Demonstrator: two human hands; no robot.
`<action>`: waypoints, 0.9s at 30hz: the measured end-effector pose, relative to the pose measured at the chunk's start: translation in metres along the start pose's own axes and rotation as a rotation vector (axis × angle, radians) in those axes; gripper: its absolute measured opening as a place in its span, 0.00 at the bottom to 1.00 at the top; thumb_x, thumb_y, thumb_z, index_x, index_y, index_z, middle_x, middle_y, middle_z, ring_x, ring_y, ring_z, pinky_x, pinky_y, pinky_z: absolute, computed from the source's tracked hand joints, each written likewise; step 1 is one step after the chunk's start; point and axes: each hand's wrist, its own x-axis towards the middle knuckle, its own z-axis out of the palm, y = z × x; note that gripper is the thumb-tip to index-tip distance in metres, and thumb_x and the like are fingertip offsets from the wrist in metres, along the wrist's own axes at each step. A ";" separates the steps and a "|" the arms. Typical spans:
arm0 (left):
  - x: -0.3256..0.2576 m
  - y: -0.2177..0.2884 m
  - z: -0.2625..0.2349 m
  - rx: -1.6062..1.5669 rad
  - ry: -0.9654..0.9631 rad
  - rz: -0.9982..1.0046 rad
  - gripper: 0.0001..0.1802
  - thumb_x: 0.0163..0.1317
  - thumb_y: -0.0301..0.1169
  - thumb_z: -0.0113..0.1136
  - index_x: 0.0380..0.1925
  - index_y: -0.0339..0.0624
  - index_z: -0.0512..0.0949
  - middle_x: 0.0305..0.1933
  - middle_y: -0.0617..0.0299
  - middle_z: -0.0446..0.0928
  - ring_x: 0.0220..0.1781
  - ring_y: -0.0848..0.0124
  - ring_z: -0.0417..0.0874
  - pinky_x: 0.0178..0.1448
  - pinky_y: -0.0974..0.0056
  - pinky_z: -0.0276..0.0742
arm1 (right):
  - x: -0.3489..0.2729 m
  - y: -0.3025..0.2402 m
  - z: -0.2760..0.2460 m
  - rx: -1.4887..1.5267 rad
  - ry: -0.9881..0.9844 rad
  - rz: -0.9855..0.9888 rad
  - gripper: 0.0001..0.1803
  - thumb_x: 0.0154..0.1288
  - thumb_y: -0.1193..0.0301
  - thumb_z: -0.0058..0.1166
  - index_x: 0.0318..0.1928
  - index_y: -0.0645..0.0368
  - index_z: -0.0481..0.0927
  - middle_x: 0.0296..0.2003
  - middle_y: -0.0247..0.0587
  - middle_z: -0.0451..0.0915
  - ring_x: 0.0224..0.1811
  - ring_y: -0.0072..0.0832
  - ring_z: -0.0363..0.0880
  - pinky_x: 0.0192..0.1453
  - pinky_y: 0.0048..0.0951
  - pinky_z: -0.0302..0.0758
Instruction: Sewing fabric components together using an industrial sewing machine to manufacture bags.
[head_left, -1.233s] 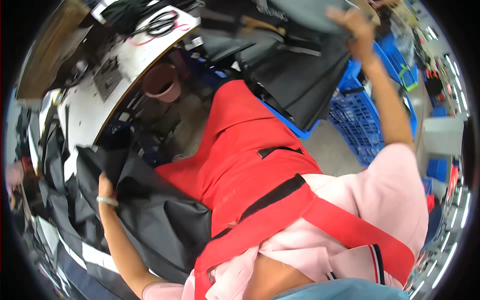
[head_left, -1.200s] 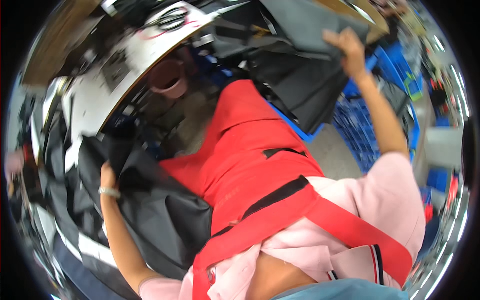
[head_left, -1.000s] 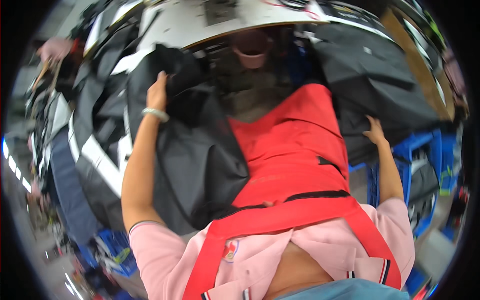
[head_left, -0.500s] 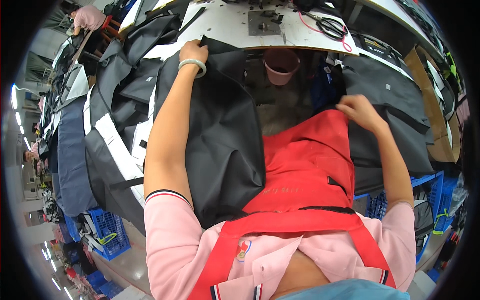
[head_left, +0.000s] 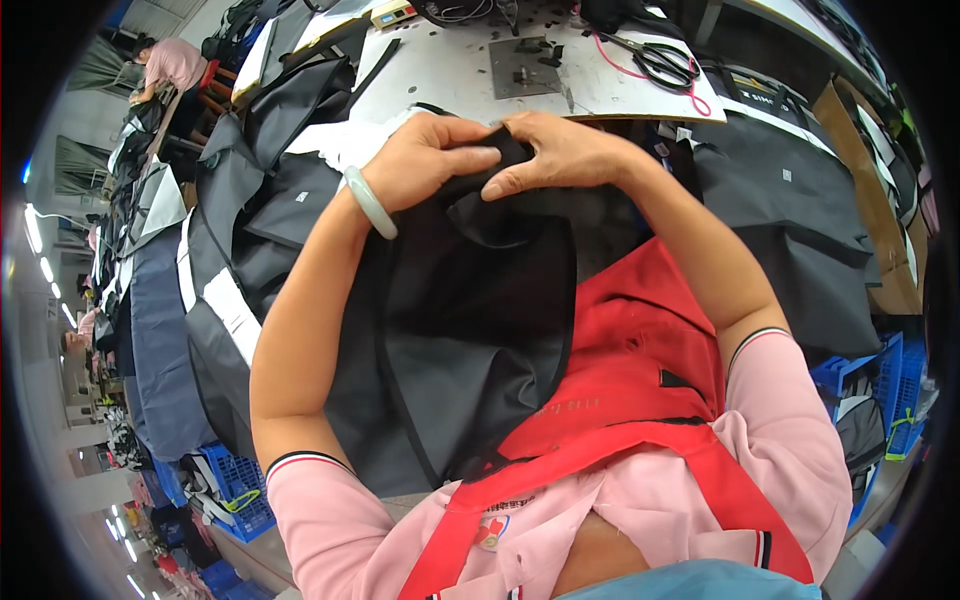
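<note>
A large black fabric panel (head_left: 470, 310) hangs over my lap, its upper edge pinched between my two hands. My left hand (head_left: 430, 158), with a pale bangle at the wrist, grips the edge between thumb and fingers. Close beside it, my right hand (head_left: 565, 155) holds the same edge, thumb below and fingers above. Between the thumbs the cloth is bunched into a short dark fold. Both hands are just in front of the white work table (head_left: 440, 85).
Black scissors (head_left: 668, 68) and a pink cord lie on the table's right, around a metal plate (head_left: 525, 68). Black panels (head_left: 790, 200) hang at the right near a cardboard box (head_left: 895, 230). More black pieces are piled left. Blue crates (head_left: 240, 485) stand low. Another person (head_left: 172, 65) works far left.
My right hand has moved left from beside the red apron to the black fabric and taken hold of its edge. My left hand has shifted right and slightly down with the fabric.
</note>
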 end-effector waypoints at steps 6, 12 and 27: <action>0.046 -0.006 -0.025 0.040 0.326 0.124 0.14 0.57 0.28 0.66 0.41 0.29 0.83 0.35 0.59 0.84 0.36 0.76 0.81 0.42 0.72 0.77 | 0.022 0.021 0.051 0.860 0.422 -0.213 0.16 0.58 0.70 0.65 0.45 0.64 0.81 0.35 0.31 0.82 0.36 0.17 0.78 0.42 0.21 0.76; 0.097 -0.005 -0.051 0.261 0.373 0.162 0.18 0.56 0.31 0.69 0.45 0.32 0.82 0.40 0.58 0.84 0.41 0.76 0.81 0.49 0.72 0.75 | 0.049 0.019 0.049 1.228 0.667 -0.078 0.19 0.56 0.72 0.65 0.47 0.67 0.78 0.38 0.39 0.82 0.38 0.23 0.80 0.44 0.24 0.78; 0.151 -0.010 -0.070 0.236 0.360 0.150 0.20 0.59 0.32 0.68 0.50 0.36 0.81 0.45 0.60 0.83 0.45 0.76 0.81 0.54 0.73 0.74 | 0.067 0.041 0.014 1.217 0.729 -0.020 0.18 0.56 0.74 0.65 0.47 0.68 0.78 0.36 0.42 0.83 0.36 0.26 0.82 0.41 0.26 0.79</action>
